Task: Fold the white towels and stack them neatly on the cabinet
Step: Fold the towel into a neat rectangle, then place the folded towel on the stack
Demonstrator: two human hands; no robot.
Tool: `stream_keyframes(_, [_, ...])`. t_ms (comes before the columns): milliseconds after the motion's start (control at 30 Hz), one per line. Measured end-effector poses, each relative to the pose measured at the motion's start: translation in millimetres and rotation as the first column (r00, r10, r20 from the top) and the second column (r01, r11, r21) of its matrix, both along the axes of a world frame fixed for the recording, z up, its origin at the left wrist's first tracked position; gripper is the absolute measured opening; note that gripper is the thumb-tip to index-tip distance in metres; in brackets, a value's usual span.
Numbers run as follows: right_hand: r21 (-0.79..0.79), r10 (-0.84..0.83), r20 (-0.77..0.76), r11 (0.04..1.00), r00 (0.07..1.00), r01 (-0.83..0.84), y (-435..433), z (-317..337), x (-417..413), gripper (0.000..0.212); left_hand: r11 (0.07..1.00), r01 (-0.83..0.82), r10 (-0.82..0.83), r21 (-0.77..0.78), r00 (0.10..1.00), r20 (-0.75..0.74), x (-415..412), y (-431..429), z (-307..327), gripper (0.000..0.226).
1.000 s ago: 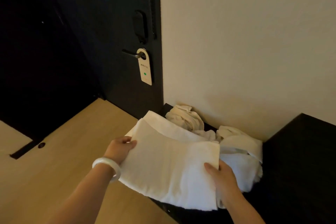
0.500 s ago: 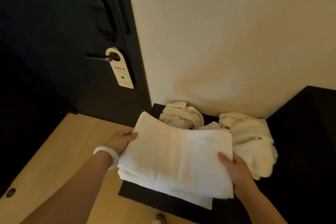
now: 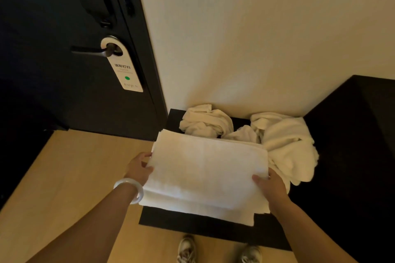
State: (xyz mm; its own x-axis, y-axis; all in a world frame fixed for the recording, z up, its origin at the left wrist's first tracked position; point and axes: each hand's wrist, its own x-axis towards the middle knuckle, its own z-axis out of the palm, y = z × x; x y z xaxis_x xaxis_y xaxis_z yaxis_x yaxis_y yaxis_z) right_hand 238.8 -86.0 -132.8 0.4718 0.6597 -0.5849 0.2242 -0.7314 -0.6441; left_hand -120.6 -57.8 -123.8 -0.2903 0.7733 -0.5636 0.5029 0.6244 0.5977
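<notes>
Dim, warm yellow light. The wall [image 3: 256, 38] is palest toward 12 o'clock and yellower lower down, while the door [image 3: 53, 28] at 10 and the cabinet [image 3: 352, 156] at 3 sink into near-black. Door lines lean with wide-angle bend; fine detail is soft.

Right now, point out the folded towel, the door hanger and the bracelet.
folded towel [image 3: 205, 168], head view, middle of its top face.
door hanger [image 3: 126, 74], head view, its printed lower panel.
bracelet [image 3: 139, 193], head view, the band's outer edge.
</notes>
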Motion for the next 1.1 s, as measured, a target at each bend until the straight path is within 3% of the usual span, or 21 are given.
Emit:
stream_keyframes(133, [-0.012, 0.003, 0.026, 1.000, 1.000, -0.003, -1, -11, 1, 0.055, 0.999, -0.033, 0.033, 0.005, 0.999, 0.033, -6, -5, -1, 0.045])
stream_keyframes(233, [-0.056, -0.009, 0.022, 0.998, 1.000, 0.011, -4, -18, -4, 0.059, 0.998, 0.059, -0.059, -0.022, 0.998, 0.000, -2, -13, -9, 0.054])
stream_keyframes(300, [-0.044, 0.014, 0.128, 0.999, 0.992, -0.009, -4, -14, -13, 0.066, 0.992, 0.123, -0.122, 0.003, 0.990, -0.074, 3, -14, -11, 0.064])
stream_keyframes(333, [-0.028, 0.059, 0.259, 0.998, 0.964, -0.054, -3, -11, -17, 0.071, 0.989, 0.148, -0.143, 0.025, 0.981, -0.128, 6, -15, -10, 0.069])
stream_keyframes(400, [-0.010, 0.208, 0.582, 0.968, 0.786, -0.249, -4, -5, -27, 0.085, 0.956, 0.285, -0.243, 0.069, 0.901, -0.360, 15, -18, -9, 0.077])
stream_keyframes(467, [-0.051, 0.379, 0.730, 0.860, 0.568, -0.508, -4, -3, -40, 0.097, 0.843, 0.537, -0.440, 0.027, 0.719, -0.538, 28, -22, -12, 0.089])
stream_keyframes(533, [-0.184, 0.587, 0.696, 0.703, 0.414, -0.687, -5, -11, -51, 0.103, 0.690, 0.723, -0.630, -0.049, 0.565, -0.534, 43, -24, -22, 0.093])
stream_keyframes(600, [-0.312, 0.739, 0.579, 0.590, 0.343, -0.745, -9, -27, -53, 0.101, 0.613, 0.777, -0.736, -0.142, 0.496, -0.461, 52, -27, -39, 0.092])
stream_keyframes(700, [-0.370, 0.814, 0.475, 0.529, 0.333, -0.764, -16, -46, -50, 0.102, 0.592, 0.759, -0.782, -0.271, 0.458, -0.423, 52, -32, -70, 0.090])
stream_keyframes(900, [-0.308, 0.808, 0.476, 0.524, 0.348, -0.794, -15, -51, -41, 0.098, 0.599, 0.739, -0.789, -0.309, 0.477, -0.387, 59, -27, -72, 0.092])
stream_keyframes(967, [-0.224, 0.786, 0.461, 0.552, 0.411, -0.803, -13, -44, -34, 0.092, 0.622, 0.734, -0.768, -0.272, 0.507, -0.391, 70, -25, -59, 0.093])
stream_keyframes(1100, [-0.004, 0.574, 0.513, 0.745, 0.638, -0.667, 2, -20, 7, 0.084, 0.580, 0.809, -0.756, -0.099, 0.489, -0.436, 133, -9, -30, 0.090])
